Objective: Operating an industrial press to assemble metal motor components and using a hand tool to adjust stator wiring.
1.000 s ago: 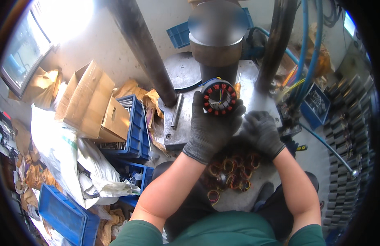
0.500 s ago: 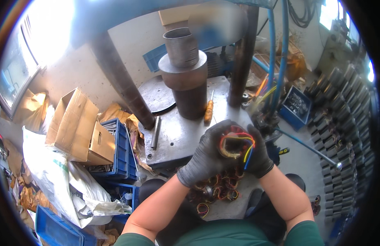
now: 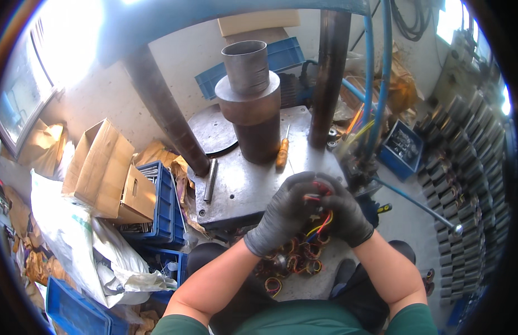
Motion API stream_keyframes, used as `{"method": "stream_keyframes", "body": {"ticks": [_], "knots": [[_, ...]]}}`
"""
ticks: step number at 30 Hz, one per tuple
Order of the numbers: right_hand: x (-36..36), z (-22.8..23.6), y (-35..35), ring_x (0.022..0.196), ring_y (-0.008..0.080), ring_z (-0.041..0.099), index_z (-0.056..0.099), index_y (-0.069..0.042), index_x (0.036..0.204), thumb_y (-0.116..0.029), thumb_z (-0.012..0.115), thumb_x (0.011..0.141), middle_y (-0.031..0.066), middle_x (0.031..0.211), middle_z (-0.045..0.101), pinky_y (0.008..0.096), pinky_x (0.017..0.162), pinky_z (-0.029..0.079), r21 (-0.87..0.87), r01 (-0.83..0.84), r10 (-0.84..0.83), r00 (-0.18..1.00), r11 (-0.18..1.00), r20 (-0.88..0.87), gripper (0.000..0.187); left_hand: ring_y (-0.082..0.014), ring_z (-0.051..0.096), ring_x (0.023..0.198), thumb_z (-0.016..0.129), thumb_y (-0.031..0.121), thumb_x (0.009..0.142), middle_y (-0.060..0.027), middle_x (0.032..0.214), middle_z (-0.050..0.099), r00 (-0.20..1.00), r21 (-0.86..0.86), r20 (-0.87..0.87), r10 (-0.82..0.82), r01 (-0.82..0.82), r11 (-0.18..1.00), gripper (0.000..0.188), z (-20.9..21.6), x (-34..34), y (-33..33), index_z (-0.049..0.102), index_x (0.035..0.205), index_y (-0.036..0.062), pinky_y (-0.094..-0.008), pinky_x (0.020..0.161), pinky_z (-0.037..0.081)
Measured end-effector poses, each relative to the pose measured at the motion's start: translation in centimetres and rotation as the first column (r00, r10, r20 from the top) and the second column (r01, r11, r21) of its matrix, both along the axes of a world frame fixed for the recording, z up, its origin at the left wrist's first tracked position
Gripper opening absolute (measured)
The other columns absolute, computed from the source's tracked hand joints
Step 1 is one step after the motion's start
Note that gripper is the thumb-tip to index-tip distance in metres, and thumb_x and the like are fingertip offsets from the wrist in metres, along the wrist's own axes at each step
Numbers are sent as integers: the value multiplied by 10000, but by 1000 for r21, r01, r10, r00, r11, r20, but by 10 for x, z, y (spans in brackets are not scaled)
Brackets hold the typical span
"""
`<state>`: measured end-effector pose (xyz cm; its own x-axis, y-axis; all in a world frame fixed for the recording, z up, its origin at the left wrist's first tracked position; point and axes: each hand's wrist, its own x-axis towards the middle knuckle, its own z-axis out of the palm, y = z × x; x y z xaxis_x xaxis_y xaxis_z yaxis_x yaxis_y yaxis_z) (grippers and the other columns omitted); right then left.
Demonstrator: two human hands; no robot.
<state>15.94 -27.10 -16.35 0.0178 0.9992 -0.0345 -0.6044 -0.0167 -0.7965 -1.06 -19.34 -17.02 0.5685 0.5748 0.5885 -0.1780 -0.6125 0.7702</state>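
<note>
Both my hands wear dark gloves and meet in front of the metal plate's near edge. My left hand [image 3: 286, 207] and my right hand [image 3: 348, 215] are closed around a small motor stator [image 3: 322, 188] with wire coils. Most of it is hidden by my fingers; some red shows at its top. Its red, yellow and blue lead wires [image 3: 320, 225] hang out below, between my palms. Beneath the hands, more wound stators [image 3: 295, 259] lie in a heap near my knees.
Ahead, a stepped steel cylinder [image 3: 253, 131] stands on the press plate [image 3: 253, 192], with a screwdriver [image 3: 282, 155] and a steel rod [image 3: 211, 180] beside it. Cartons [image 3: 97, 173] and blue crates [image 3: 171, 212] are at left. Stacked metal cores [image 3: 460, 201] and a ball-ended lever [image 3: 421, 206] are at right.
The stator has turned in my hands: its ring opening faced up before and is now covered by my fingers. The lead wires have swung from its right side to below it.
</note>
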Motion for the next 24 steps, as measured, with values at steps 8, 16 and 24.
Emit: {"method": "stream_keyframes", "body": {"ticks": [8, 16, 24], "knots": [[-9, 7, -2, 1202, 246, 612, 467, -14, 1457, -95, 747, 757, 134, 1303, 614, 389, 1082, 487, -104, 69, -65, 997, 992, 38, 758, -234, 658, 1109, 789, 84, 865, -163, 1192, 634, 976, -316, -190, 106, -163, 935, 472, -2, -2, 6, 581, 1280, -1, -367, 957, 549], [-20, -8, -2, 1204, 216, 588, 433, -52, 1496, -125, 777, 818, 105, 1312, 602, 368, 1081, 468, -37, 69, -61, 979, 997, 194, 764, -296, 697, 975, 797, 85, 796, -166, 1033, 662, 921, -85, -290, 260, -295, 952, 417, -6, -1, 12, 633, 1174, 20, -405, 864, 564], [-35, -3, -6, 1206, 181, 572, 445, -55, 1497, -161, 784, 856, 76, 1307, 600, 354, 1078, 457, 4, 94, -87, 915, 996, 393, 732, -329, 703, 984, 839, 147, 771, -185, 1078, 666, 860, -31, -398, 321, -362, 932, 510, -10, -2, 15, 622, 1214, 21, -418, 886, 566]]}}
